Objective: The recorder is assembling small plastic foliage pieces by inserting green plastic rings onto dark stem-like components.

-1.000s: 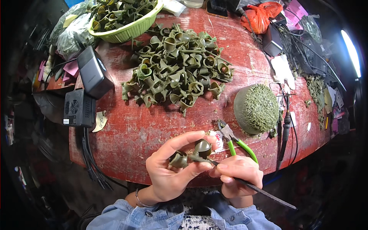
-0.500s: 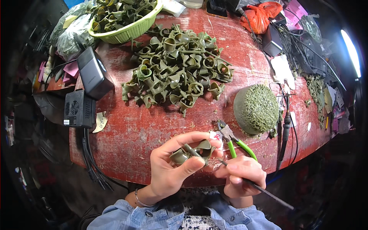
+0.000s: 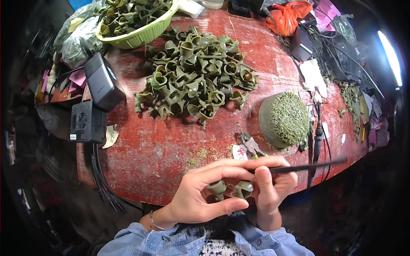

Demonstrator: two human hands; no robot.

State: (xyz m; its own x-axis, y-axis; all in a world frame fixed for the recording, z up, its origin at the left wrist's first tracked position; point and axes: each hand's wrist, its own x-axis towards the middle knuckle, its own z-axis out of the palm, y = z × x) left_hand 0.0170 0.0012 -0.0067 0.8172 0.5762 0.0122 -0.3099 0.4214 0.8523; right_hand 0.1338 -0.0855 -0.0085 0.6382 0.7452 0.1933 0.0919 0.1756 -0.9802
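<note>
Close to the table's near edge, my left hand [image 3: 197,194] curls round an olive-green piece with two cup-shaped ends [image 3: 243,189], holding it between thumb and fingers. My right hand [image 3: 273,184] grips a slim dark rod-like tool [image 3: 314,165], which points out to the right. Its working tip is hidden behind my fingers. Both hands meet at the piece. Just beyond them lie cutting pliers [image 3: 252,145], their green handles mostly covered by my fingers. A heap of similar olive-green cupped pieces [image 3: 194,79] spreads over the red table [image 3: 141,158].
A round green block with a crumbly top [image 3: 285,119] stands to the right. At the back left is a green basket [image 3: 139,39] full of pieces. Dark boxes [image 3: 87,121] with cables stand left; more cables [image 3: 318,132] and an orange bag [image 3: 288,19] lie right.
My right hand has turned the tool from pointing down-right to nearly level, slightly raised. My left hand has turned the piece and moved right, so the hands now meet and cover the pliers' handles.
</note>
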